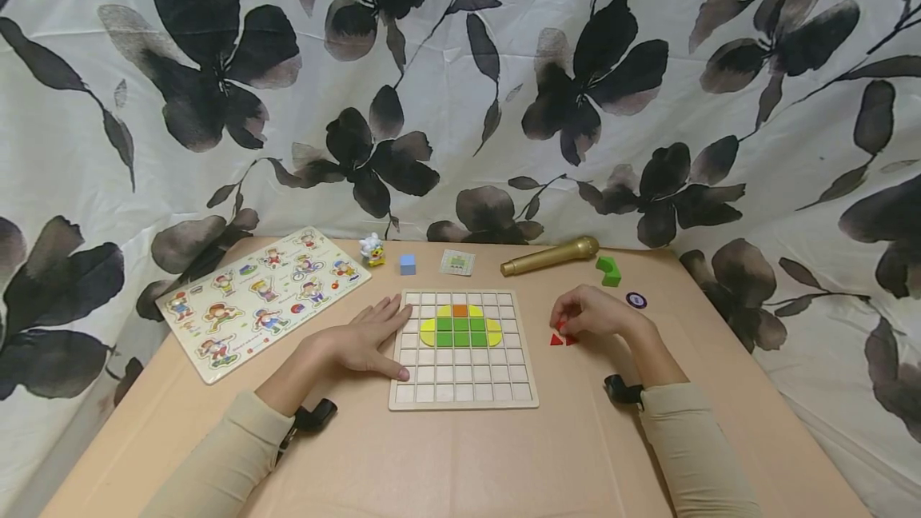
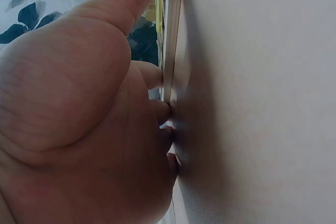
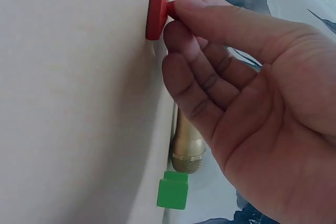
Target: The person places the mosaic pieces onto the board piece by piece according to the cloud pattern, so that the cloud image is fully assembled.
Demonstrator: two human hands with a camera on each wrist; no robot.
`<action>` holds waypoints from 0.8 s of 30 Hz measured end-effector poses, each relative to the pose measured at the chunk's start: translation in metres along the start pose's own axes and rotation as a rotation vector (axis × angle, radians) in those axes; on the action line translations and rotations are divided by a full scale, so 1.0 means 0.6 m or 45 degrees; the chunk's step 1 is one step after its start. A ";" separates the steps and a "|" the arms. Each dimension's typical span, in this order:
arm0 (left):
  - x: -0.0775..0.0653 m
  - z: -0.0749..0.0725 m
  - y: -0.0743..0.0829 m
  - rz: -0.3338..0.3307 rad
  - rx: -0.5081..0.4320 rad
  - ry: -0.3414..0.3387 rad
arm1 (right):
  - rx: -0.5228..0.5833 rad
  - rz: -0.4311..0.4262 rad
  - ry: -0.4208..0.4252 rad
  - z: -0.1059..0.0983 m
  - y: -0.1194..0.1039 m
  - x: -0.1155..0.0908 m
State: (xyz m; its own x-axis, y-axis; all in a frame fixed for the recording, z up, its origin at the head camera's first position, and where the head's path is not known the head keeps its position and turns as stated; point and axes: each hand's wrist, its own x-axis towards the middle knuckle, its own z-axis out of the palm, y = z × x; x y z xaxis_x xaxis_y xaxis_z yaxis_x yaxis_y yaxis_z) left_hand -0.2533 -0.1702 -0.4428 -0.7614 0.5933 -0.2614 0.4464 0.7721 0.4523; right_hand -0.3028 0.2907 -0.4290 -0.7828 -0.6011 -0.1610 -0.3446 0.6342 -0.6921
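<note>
A wooden grid board (image 1: 460, 396) lies flat before me, with green, yellow and one orange tile (image 1: 460, 311) forming a rounded shape on it. My left hand (image 1: 365, 340) is spread along its left side, thumb and fingertips at the edge. To the right of the board, my right hand (image 1: 593, 312) pinches a small red piece (image 3: 171, 9) between thumb and fingers, mostly covered by them. Right under those fingertips, a red triangle (image 1: 556, 340) and another red piece (image 3: 156, 11) rest on the table.
A picture board (image 1: 209, 354) with cartoon children lies at left. Along the back stand a small figurine (image 1: 372, 249), a blue cube (image 1: 407, 264), a patterned card (image 1: 457, 263) and a gold microphone (image 1: 550, 256). Green blocks (image 1: 608, 271) and a dark round disc (image 1: 636, 300) are at right.
</note>
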 end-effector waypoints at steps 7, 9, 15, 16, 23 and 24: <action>-0.002 0.000 0.001 -0.002 0.002 0.003 | 0.009 0.016 0.091 -0.001 -0.021 0.001; -0.003 -0.001 0.002 -0.004 -0.001 0.002 | 0.014 0.001 0.105 0.000 -0.037 0.005; -0.002 0.000 0.002 -0.015 -0.015 -0.001 | -0.041 -0.124 0.155 0.014 -0.095 0.031; -0.002 0.001 0.002 -0.016 -0.015 -0.001 | -0.043 -0.145 0.150 0.019 -0.105 0.038; -0.001 0.001 0.003 -0.012 -0.019 0.007 | -0.046 -0.258 0.035 0.066 -0.158 0.092; -0.001 0.001 0.003 -0.011 -0.019 0.007 | -0.047 -0.279 0.011 0.073 -0.165 0.099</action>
State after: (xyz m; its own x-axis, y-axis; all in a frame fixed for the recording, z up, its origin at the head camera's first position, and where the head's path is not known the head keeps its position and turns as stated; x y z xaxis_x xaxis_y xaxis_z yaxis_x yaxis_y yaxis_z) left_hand -0.2517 -0.1693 -0.4423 -0.7681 0.5850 -0.2605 0.4327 0.7740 0.4624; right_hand -0.2926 0.1707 -0.4013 -0.6914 -0.7225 -0.0032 -0.5256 0.5060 -0.6838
